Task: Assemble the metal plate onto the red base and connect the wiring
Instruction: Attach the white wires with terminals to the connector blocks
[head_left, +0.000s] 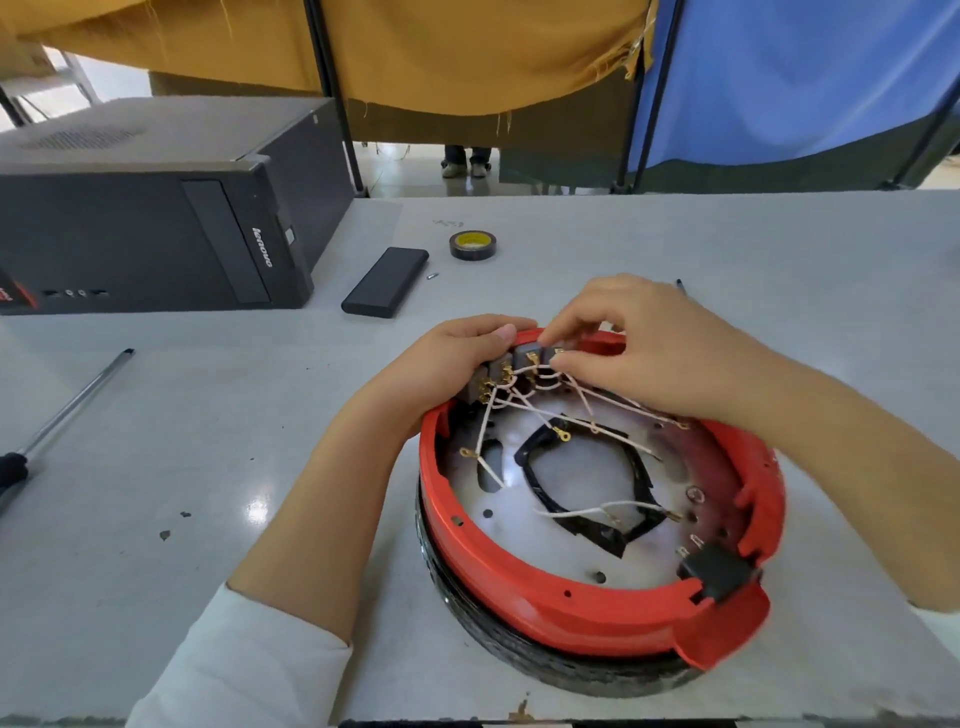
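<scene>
The red base (571, 603) sits on the table (156, 519) with the metal plate (587, 561) and loose white wires (592, 509) inside. The left hand (457, 358) curls around its far rim; the right hand (639, 343) pinches a wire end at the grey switches (524, 358).

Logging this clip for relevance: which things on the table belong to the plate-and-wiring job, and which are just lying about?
In the job:
red base
metal plate
white wires
grey switch blocks
left hand, gripping the base rim
right hand, pinching at the blocks

Lying about:
computer case
black power bank
tape roll
long-shafted tool
</scene>
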